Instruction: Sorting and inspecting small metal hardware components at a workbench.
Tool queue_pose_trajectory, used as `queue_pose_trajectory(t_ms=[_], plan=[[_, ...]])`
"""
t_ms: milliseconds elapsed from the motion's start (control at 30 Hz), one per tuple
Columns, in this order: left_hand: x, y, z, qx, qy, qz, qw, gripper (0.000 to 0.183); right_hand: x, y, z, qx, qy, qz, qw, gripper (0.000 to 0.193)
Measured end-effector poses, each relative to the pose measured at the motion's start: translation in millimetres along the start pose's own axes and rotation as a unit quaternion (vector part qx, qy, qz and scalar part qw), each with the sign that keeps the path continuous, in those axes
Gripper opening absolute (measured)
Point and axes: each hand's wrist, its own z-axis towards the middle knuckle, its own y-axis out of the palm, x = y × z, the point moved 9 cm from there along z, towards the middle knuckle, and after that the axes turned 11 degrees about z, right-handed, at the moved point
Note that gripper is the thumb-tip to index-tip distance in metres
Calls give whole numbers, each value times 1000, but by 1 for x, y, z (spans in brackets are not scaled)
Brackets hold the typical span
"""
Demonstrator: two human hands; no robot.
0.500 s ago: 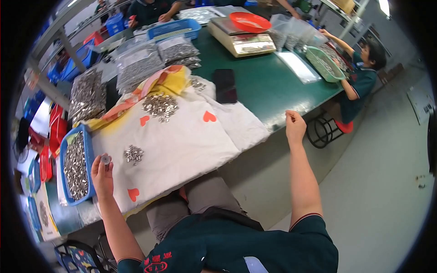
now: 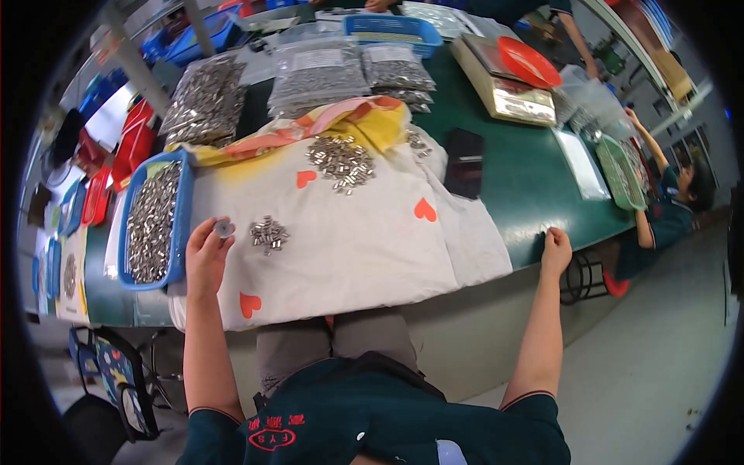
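Note:
My left hand (image 2: 204, 260) is closed in a pinch around a small round grey piece (image 2: 224, 228) with a hole-like mark at its centre. It hovers over the white cloth (image 2: 349, 256), between a blue basket (image 2: 188, 209) full of shiny metal pieces (image 2: 153, 229) and a small heap of short metal cylinders (image 2: 269, 235). A larger heap of like cylinders (image 2: 341, 164) lies farther back on the cloth. At the table's front edge, right of the cloth, is my right hand (image 2: 556, 252) with its fingers drawn together. What it holds, if anything, I cannot make out.
A dark phone (image 2: 465, 163) lies beside the cloth on the green table (image 2: 527, 198). Bags of metal parts (image 2: 318, 74), a scale (image 2: 504, 85) and a red dish (image 2: 530, 62) stand at the back. A co-worker (image 2: 670, 201) sits at right by a green basket (image 2: 620, 174).
The view has swung, so the table's contents sit farther right and higher in the picture. My left hand still pinches the round piece; my right hand stays closed near the table edge.

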Motion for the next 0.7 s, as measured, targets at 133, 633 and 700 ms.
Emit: queue_pose_trajectory(t_ms=[133, 633, 700], plan=[[9, 5, 0, -18, 21, -21, 999, 23, -34, 1, -20, 10, -37, -27, 999, 32], [11, -4, 34, -24, -3, 95, 995, 22, -307, 154, -186, -274, -320, 179, 889, 13], [16, 10, 46, -59, 5, 74, 996, 21, -318, 154, -198, -272, -333, 171, 887, 12]])
